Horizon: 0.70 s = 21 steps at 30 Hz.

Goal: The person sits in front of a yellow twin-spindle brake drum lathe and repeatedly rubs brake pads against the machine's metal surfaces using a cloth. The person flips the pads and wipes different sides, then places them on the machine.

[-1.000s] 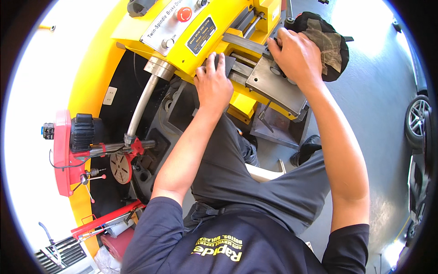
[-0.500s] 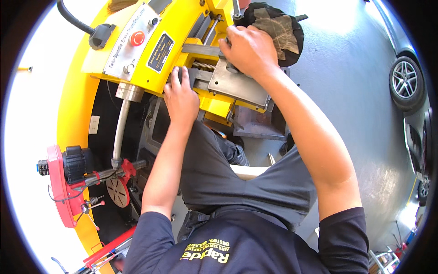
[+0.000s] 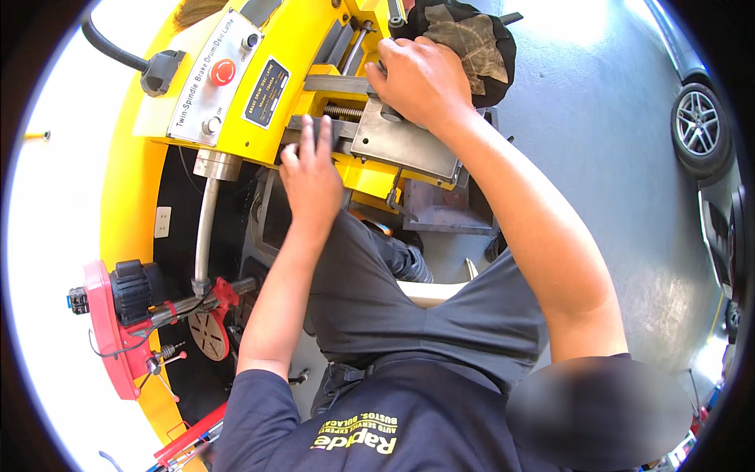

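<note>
My left hand (image 3: 312, 177) reaches over the front of a yellow brake lathe (image 3: 259, 145). Its fingers are stretched out and slightly apart, resting on a small dark block (image 3: 335, 135) on a grey steel bar. Right of that block lies a flat metal slide plate (image 3: 409, 145) with a hole near its edge. My right hand (image 3: 429, 82) bends over the plate's far end, its thumb to the left. The fingers look curled, but what they grip is hidden. Just beyond this hand sits a black cover with a worn tan cloth patch (image 3: 472, 47).
On the lathe's sloping control panel (image 3: 206, 86) is a red stop button (image 3: 222, 72). A threaded screw (image 3: 344, 111) runs beside the bars. A red drill press (image 3: 110, 330) stands at lower left. To the right, a car wheel (image 3: 697, 119) rests on the grey floor.
The view has shifted slightly, moving the lathe a little left in it. My left fingers and the dark block are nearer the slide plate. My right hand stays at the plate's far end.
</note>
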Motion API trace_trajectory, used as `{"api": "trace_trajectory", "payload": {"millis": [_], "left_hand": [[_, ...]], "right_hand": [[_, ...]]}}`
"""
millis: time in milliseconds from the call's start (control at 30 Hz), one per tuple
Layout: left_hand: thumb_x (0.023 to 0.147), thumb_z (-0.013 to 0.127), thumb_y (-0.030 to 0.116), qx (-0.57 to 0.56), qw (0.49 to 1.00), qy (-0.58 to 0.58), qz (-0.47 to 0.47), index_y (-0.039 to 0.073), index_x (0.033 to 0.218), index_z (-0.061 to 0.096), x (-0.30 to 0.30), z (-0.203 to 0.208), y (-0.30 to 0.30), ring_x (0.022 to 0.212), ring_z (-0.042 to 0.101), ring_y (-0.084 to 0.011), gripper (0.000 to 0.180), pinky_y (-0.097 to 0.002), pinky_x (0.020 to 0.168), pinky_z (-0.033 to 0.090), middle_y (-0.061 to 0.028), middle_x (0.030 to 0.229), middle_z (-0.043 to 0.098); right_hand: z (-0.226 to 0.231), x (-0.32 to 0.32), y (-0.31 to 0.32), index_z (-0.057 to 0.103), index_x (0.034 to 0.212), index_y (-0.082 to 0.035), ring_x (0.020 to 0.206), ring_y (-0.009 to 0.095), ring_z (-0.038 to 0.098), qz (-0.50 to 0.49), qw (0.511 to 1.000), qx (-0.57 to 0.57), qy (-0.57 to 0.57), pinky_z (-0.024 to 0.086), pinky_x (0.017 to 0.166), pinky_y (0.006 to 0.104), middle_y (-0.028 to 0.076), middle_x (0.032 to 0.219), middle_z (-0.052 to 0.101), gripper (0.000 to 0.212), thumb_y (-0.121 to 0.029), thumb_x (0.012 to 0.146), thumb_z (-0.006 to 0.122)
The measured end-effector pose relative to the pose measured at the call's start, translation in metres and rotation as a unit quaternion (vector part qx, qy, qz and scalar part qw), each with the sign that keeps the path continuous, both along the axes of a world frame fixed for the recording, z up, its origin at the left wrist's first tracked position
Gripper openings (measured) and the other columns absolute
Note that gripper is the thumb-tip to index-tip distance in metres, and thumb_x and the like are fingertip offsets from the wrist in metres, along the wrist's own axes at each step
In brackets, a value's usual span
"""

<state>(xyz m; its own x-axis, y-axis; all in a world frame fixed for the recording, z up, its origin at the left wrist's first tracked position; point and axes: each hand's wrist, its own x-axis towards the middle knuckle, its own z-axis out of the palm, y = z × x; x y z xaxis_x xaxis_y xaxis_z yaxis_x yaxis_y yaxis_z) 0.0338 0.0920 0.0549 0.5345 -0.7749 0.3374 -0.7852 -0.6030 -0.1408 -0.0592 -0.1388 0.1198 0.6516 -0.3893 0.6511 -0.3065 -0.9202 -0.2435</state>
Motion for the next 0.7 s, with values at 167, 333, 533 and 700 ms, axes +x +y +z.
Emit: {"api": "trace_trajectory", "payload": {"millis": [167,333,533,700], "left_hand": [[0.095,0.063,0.006,-0.009,1.0,-0.009,-0.003,0.035,0.169,0.05,0.005,-0.004,0.006,0.119,0.061,-0.0425,0.081,-0.0547,0.107,0.052,-0.0195,0.172,0.048],[0.094,0.065,0.008,-0.019,0.999,0.005,-0.036,0.038,0.168,0.05,-0.018,-0.005,0.006,0.119,0.06,-0.0421,0.082,-0.0554,0.105,0.052,-0.0197,0.17,0.05],[0.095,0.065,0.01,-0.027,0.999,0.005,-0.016,0.031,0.162,0.06,-0.023,0.001,-0.001,0.12,0.06,-0.0402,0.07,-0.0524,0.102,0.053,-0.0103,0.168,0.053],[0.094,0.065,0.008,-0.054,0.998,0.02,-0.009,0.026,0.154,0.067,-0.003,0.005,-0.008,0.118,0.06,-0.0389,0.063,-0.0498,0.1,0.054,0.0019,0.162,0.06]], "right_hand": [[0.002,-0.002,0.001,0.076,0.097,-0.005,0.095,0.037,0.077,0.006,0.999,0.024,0.022,0.062,0.087,0.0524,0.015,0.096,0.08,0.033,-0.037,0.1,0.069],[0.004,-0.002,0.0,0.076,0.098,-0.006,0.096,0.037,0.077,-0.005,0.999,0.03,0.045,0.062,0.088,0.0534,0.014,0.098,0.08,0.035,-0.04,0.102,0.068],[0.008,-0.001,0.004,0.076,0.1,-0.007,0.101,0.036,0.077,-0.009,0.997,0.041,0.064,0.061,0.089,0.0535,0.013,0.102,0.08,0.037,-0.043,0.103,0.067],[0.009,-0.003,0.001,0.074,0.102,-0.007,0.101,0.036,0.077,-0.013,0.996,0.026,0.089,0.061,0.09,0.0533,0.012,0.104,0.08,0.039,-0.044,0.104,0.065]]}}
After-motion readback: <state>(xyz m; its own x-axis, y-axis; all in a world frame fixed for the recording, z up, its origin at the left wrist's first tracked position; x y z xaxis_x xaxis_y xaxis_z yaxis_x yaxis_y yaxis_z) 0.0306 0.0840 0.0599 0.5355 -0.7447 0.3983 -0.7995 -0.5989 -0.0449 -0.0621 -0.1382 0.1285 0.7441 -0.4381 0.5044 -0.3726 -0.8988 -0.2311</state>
